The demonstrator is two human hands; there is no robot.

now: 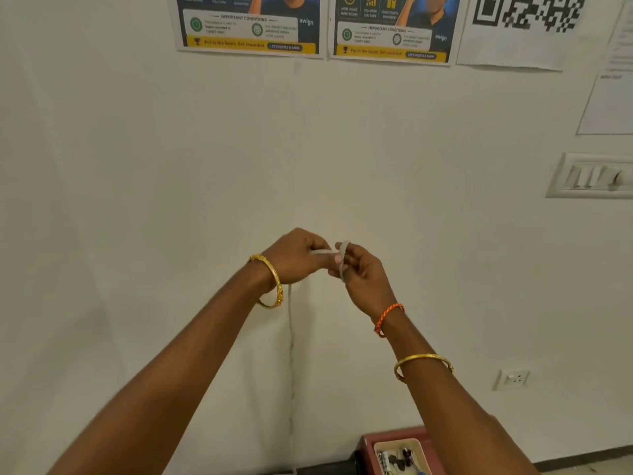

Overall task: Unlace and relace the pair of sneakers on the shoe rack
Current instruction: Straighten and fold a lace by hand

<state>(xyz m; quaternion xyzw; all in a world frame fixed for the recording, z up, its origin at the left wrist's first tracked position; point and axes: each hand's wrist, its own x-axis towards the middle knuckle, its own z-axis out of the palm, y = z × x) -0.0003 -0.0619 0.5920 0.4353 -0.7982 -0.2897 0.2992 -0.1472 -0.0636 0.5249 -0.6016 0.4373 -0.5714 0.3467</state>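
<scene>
Two blue-and-yellow posters (248, 24) (392, 29) and a QR-code sheet (524, 25) hang along the top of the frame. A switch panel (591, 175) sits at right, a wall socket (511, 379) lower right, and a red box (394, 437) at bottom centre.

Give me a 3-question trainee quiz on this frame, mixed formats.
1. True or false: both hands hold the white shoelace up in front of the wall.
2. The orange thread band is on which wrist? A) left B) right
3. Fill in: the lace's loose end hangs down from the ___ hand.

Key: 1 true: left hand and right hand each have a grip on it. 2 B. 3 left.
</scene>
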